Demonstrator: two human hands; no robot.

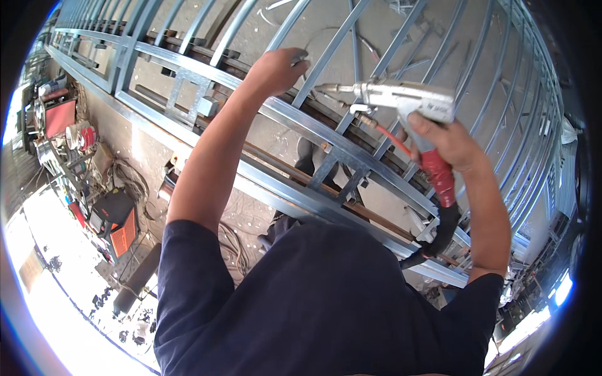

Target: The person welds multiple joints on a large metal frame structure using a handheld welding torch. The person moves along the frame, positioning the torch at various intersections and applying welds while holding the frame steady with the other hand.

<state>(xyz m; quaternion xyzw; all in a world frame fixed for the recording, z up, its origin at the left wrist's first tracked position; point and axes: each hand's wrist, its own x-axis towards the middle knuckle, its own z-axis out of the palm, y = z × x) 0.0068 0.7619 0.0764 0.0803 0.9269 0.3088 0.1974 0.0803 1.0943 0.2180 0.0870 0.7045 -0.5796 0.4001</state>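
My right hand (448, 141) grips a welding gun (407, 99) with a pale metal body and a red-wrapped handle. The gun's narrow nozzle points left toward a galvanised metal frame (301, 125) of long rails and parallel bars. Below its nozzle, an orange-red tube (390, 136) attaches to the gun, and a thick black cable (446, 227) hangs from the handle. My left hand (276, 70) is closed above the upper rail, left of the nozzle tip. A small grey thing shows at its fingers; I cannot make out what it is.
Square plates (188, 94) join two rails on the left, with more brackets (338, 172) near my body. Offcuts of metal (426, 47) lie on the floor beyond the bars. At the left stand an orange-and-black machine (119, 219), a red box (61, 118) and coiled cables (135, 178).
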